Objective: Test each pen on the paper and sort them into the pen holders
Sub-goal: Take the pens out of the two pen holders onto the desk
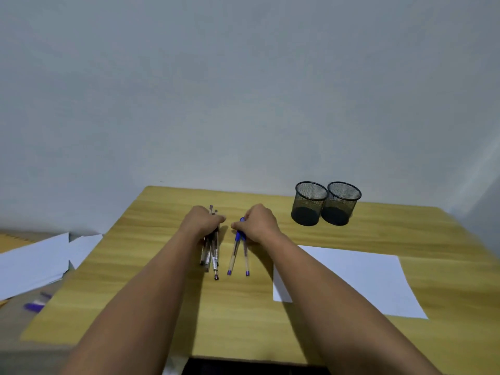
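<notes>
- A person's two bare arms reach forward over a wooden worktop [162, 307], seen from a head camera looking down.
- The left hand [201, 221] curls round a bundle of dark pens [212, 255] near the middle of the worktop; the pen ends fan out toward the near edge.
- The right hand [258, 221], just beside it, pinches two blue pens [238, 255] at their upper ends; their blue ends splay apart and seem to rest on the wood.
- A white sheet of paper [365, 280] lies flat toward the right edge, partly under the right forearm.
- Two black mesh holders [309, 204] [341, 204] stand touching near the far right corner. No pens are visible inside, so sorting seems barely begun.
- More white sheets [32, 263] lie beyond the left edge on a lower surface.
- Likely risks: loosely bunched pens could slip from the left hand and roll. Holding two pens at once may mix tested with untested. The forearm could drag or crease the paper. A hurried drop might tip a light holder.
</notes>
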{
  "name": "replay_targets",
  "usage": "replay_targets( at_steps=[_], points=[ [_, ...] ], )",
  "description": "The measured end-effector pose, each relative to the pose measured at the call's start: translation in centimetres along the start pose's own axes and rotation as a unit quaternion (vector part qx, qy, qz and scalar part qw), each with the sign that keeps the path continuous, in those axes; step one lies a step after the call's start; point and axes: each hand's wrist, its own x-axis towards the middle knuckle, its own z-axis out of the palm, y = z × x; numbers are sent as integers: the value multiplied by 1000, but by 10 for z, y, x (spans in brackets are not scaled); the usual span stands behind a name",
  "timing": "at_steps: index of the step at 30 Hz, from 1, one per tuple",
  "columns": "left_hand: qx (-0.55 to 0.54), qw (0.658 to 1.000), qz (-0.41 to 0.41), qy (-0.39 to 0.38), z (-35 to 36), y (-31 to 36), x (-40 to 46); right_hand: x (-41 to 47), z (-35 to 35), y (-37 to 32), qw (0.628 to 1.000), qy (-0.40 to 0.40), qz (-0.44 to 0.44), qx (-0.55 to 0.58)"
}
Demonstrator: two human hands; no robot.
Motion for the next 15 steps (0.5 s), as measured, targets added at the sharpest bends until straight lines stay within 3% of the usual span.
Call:
replay_targets(
  at_steps=[4, 11, 15],
  points=[
    [39, 999, 14, 24, -3, -7, 4, 4, 8, -1, 999, -3, -8, -35],
    [4, 1000, 18, 24, -11, -19, 3, -9, 11, -10, 997, 40, -55, -42],
    [-4, 999, 20, 28, -10, -26, 4, -19, 8, -21, 996, 5, -58, -65]
  ],
)
